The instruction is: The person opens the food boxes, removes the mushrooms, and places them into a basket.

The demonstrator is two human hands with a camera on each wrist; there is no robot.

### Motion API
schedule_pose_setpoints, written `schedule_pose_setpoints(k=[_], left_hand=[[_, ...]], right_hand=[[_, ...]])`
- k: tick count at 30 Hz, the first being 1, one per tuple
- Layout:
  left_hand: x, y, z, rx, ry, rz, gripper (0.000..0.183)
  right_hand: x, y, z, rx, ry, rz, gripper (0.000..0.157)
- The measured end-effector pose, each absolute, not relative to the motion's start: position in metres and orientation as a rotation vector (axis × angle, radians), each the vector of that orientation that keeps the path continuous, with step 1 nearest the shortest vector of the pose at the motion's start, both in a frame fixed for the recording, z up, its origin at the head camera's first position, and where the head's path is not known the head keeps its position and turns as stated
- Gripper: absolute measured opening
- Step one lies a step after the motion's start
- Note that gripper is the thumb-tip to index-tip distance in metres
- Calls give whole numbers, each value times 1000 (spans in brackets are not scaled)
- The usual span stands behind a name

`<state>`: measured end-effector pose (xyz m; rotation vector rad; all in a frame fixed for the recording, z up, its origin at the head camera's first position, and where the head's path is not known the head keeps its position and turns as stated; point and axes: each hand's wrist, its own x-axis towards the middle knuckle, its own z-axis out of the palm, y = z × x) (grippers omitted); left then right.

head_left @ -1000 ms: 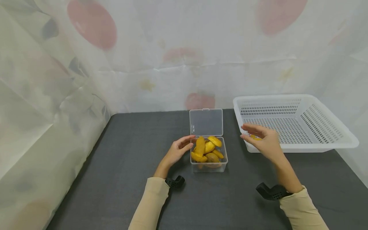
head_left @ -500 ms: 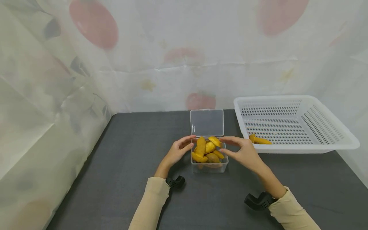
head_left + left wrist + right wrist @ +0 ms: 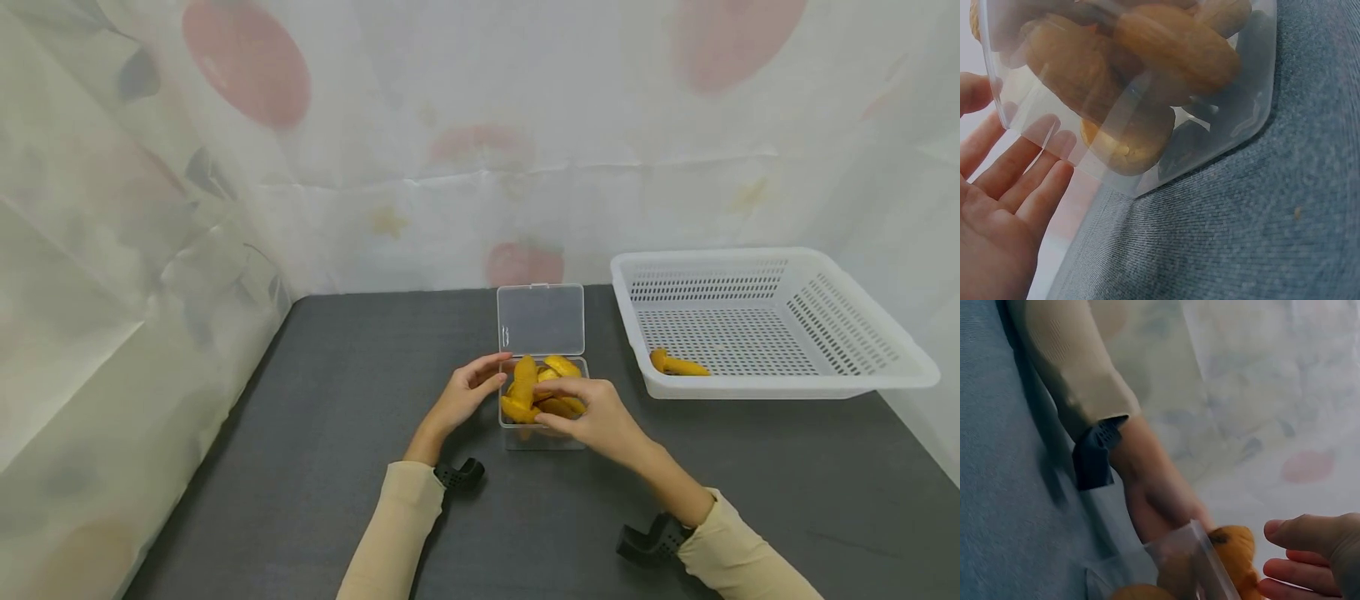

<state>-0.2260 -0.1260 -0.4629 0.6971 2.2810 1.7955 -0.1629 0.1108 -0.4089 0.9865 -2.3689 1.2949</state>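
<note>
A small clear plastic box [image 3: 543, 441] stands mid-table with its hinged lid [image 3: 540, 319] folded back. Several yellow-brown mushrooms [image 3: 524, 382] fill it. My left hand [image 3: 459, 398] touches the box's left side; in the left wrist view its fingers [image 3: 1044, 194] are fairly straight against the clear wall. Over the right part of the box is my right hand [image 3: 600, 418], thumb and fingers apart above the mushrooms and partly hiding them. The right wrist view has that hand [image 3: 1319, 553] beside a mushroom [image 3: 1236, 553] at the box's rim, with a gap between thumb and fingers.
To the right, a white perforated plastic basket [image 3: 847, 382] holds a yellow mushroom [image 3: 684, 366] in its near left corner. The dark cloth-covered table [image 3: 360, 367] ends at a patterned curtain [image 3: 450, 217] behind and on the left.
My right hand has moved left from the basket's near left corner to above the box. The mushroom in the basket has come into full view. The left hand has stayed put.
</note>
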Motion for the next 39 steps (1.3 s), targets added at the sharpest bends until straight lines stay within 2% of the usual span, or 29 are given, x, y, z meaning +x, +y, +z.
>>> schedule_pose_setpoints(k=[19,30,39], left_hand=[[-227,-126,-463,655,2302,1786,42],[-226,-125,-462,665,2299,1792,42],[-226,-125,-462,662,2313,1786,41]], right_hand=[[-163,89,-421,1015,-2223,1110,39],[-170,93,-427,1089,-2172,1069,28],[-170,100,-419,1056,-2160,1118,28]])
